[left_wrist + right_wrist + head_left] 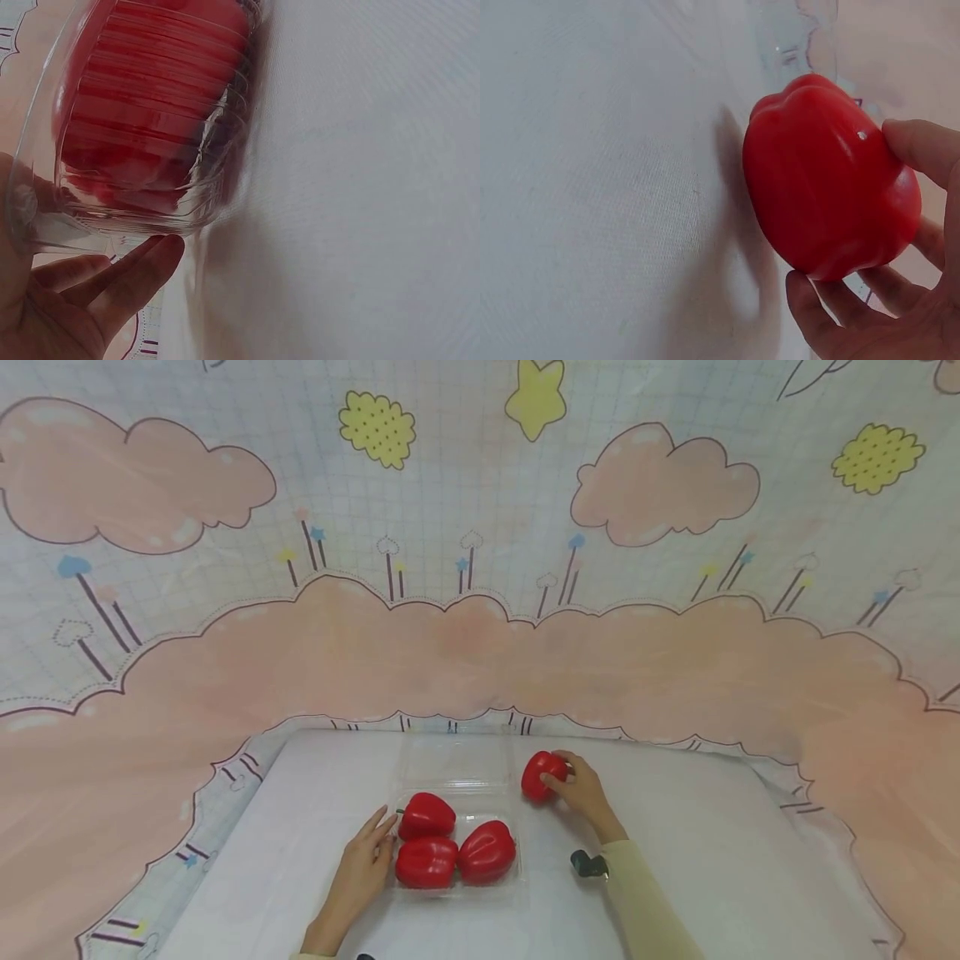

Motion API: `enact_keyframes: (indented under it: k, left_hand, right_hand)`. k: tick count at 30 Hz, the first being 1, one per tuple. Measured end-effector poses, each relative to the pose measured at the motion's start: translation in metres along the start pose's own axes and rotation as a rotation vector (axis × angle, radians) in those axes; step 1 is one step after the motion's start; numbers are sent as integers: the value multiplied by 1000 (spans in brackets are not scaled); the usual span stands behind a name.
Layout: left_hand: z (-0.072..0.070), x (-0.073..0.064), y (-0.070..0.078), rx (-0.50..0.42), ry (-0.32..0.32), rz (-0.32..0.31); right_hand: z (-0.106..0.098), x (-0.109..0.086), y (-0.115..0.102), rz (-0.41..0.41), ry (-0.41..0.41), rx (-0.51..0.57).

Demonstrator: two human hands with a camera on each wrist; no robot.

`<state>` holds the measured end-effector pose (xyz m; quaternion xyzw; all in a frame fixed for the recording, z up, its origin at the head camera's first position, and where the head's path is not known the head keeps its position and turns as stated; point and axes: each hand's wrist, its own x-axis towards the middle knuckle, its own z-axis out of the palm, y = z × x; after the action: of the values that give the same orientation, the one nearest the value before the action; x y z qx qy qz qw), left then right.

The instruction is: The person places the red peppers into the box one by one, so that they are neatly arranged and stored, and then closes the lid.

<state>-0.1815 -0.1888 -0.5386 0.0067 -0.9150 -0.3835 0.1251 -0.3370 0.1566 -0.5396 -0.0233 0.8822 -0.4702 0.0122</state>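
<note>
My right hand [581, 789] holds a red bell pepper [543, 776] to the right of a clear plastic clamshell box [501, 810]. In the right wrist view the thumb lies on one side of this pepper [829, 180] and the fingers on the other. Three more red bell peppers [487, 852] sit in the box, one with its green stem toward the left hand. My left hand [365, 860] rests along the box's left side, its fingers fairly straight. The left wrist view shows those fingertips [171, 251] at the ribbed plastic wall [150, 82].
The box's transparent lid [457, 760] stands open toward the back. A white cloth-like surface [300, 827] lies beneath everything. A patterned sheet [465, 652] with clouds and stars rises behind. A dark device [588, 864] is at the right wrist.
</note>
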Motion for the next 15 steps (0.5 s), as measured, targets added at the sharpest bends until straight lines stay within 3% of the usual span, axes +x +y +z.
enact_keyframes:
  k: [15]
  left_hand:
    - [0, 2, 2, -3, -9, 3]
  right_hand:
    - [-6, -3, -4, -26, -2, 2]
